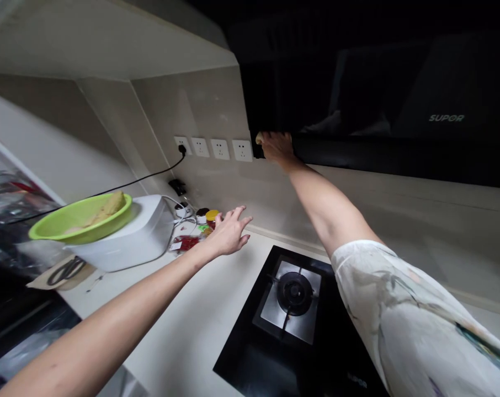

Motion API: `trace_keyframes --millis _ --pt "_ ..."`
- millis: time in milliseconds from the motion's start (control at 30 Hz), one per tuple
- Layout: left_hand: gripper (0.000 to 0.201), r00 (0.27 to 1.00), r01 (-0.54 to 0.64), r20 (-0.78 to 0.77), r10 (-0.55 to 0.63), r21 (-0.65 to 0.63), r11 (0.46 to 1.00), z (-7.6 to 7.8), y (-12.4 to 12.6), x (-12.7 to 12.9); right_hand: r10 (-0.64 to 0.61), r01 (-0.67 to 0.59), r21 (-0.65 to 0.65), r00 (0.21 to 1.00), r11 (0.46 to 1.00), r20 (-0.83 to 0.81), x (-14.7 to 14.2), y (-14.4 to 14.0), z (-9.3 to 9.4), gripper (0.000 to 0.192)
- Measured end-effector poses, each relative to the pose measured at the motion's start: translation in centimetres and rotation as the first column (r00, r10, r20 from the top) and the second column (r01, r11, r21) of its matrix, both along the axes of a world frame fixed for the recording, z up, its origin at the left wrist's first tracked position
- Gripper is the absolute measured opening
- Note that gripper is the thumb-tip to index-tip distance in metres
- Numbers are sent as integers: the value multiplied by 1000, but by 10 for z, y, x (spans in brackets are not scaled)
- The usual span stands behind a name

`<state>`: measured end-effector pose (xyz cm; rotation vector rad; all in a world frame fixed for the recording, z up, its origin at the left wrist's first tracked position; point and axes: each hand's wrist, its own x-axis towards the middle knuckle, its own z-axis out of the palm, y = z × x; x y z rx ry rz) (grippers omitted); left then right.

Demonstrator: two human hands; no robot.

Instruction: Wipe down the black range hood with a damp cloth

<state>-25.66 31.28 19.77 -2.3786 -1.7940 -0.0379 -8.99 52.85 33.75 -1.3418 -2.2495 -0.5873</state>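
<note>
Head view. Right hand [277, 148] presses a small yellow sponge [259, 138], fingers closed over it, against the lower left corner of the black range hood [378, 94]; soft, light, compressible, probably best gripped across its back. Left hand [228, 232] hovers open above the table [200, 314], near small jars [206, 216].

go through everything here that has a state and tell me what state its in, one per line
right hand: raised, pressing a yellowish cloth against the range hood's lower left corner
left hand: open, fingers spread, holding nothing
range hood: dark
gas burner: no flame, no pot
wall sockets: leftmost has a black plug, other three free
green bowl: on the white appliance, tilted
scissors: lying flat, closed
</note>
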Motion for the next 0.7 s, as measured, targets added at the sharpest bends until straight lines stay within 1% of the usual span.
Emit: trace_keyframes --millis 100,167,267,367,433,533,700 --pt "58 1000 -6 2 6 -38 999 -2 -5 -4 11 -12 60 1000 998 17 4 -8 -8 53" --pt "55 1000 2 -3 -3 -60 998 0 -6 -1 52 -58 114 997 992 55 15 -16 -17 56" --pt "52 1000 2 -27 -4 -95 995 5 -6 8 116 -132 116 984 984 138 38 -29 -34 56" --pt "53 999 -1 -36 -4 -139 990 10 -3 19 135 -153 84 973 985 188 74 -41 -49 57" --pt "53 999 2 -32 -8 -172 985 14 0 26 144 -164 71 964 984 221 106 -49 -56 55" --pt "51 999 2 -38 -10 -200 980 18 5 36 128 -144 51 963 988 235 167 -67 -61 55" --pt "51 999 7 -42 -18 -226 974 28 17 58 22 -26 27 991 999 133 293 -117 -60 55"
